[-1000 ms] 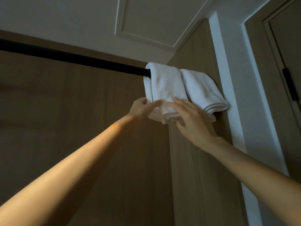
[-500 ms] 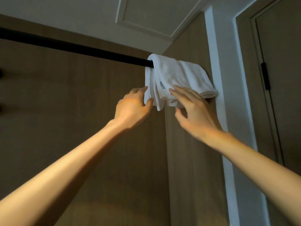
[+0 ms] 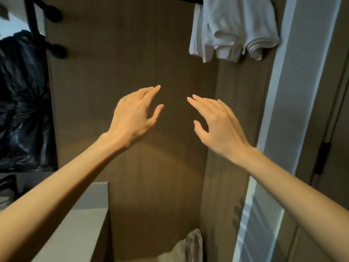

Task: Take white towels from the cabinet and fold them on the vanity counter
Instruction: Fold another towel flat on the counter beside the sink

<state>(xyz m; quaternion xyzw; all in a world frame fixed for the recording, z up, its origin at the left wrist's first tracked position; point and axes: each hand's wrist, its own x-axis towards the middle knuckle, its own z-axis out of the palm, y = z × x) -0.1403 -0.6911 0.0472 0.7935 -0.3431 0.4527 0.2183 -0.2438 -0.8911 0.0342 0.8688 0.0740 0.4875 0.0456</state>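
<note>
The white towels (image 3: 234, 29) hung bunched at the top of the wooden cabinet. Well below the towels, touching none of them, both hands were raised with fingers spread and loose, holding nothing. The left hand (image 3: 134, 116) was down to the towels' left, the right hand (image 3: 217, 125) almost straight beneath. Far under the towels lay a crumpled pale cloth (image 3: 190, 246). A grey counter (image 3: 86, 214) sat lower left of them, a black bag (image 3: 20, 103) farther left.

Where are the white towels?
Head view, top right: the towels hang beside the white frame, above the right hand and not touching it.
</note>
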